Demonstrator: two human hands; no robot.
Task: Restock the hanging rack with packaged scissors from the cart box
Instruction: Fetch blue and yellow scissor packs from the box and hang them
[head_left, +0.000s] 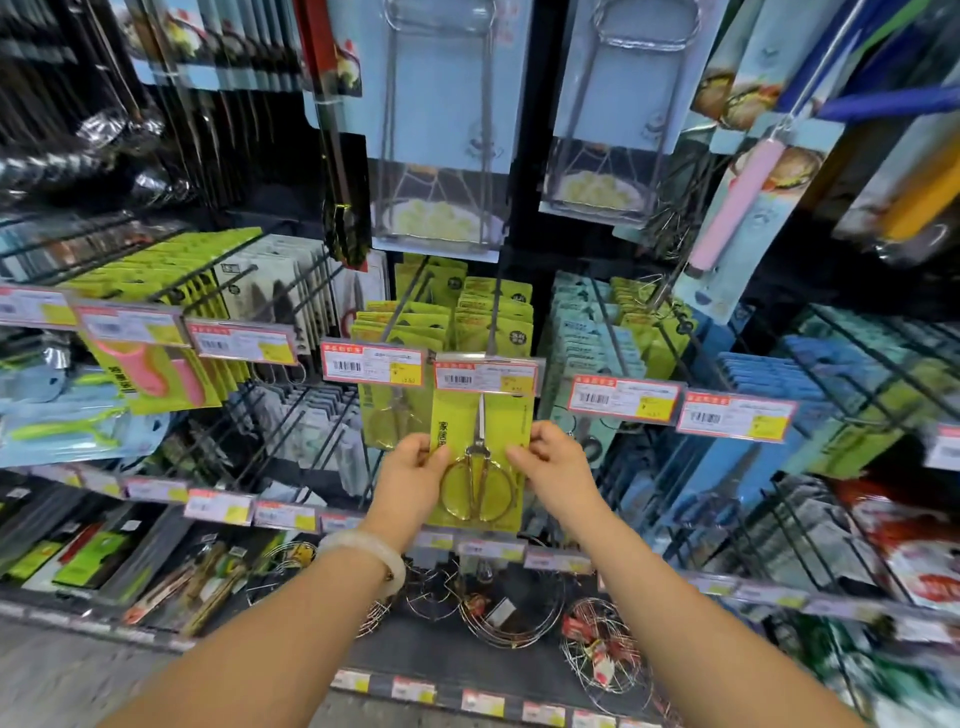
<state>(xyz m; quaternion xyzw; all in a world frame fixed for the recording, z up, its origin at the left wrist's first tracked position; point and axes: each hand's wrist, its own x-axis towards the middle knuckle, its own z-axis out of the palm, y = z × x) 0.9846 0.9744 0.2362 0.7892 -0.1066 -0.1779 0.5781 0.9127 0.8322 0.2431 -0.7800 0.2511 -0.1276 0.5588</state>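
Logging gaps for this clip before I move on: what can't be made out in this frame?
- Head view: top of the scissors pack, held by the left hand and right hand, is behind a price tag; whether it is on the hook is hidden.
- Head view: tag prices are too small and blurred to read.
- Head view: the cart box is out of frame.
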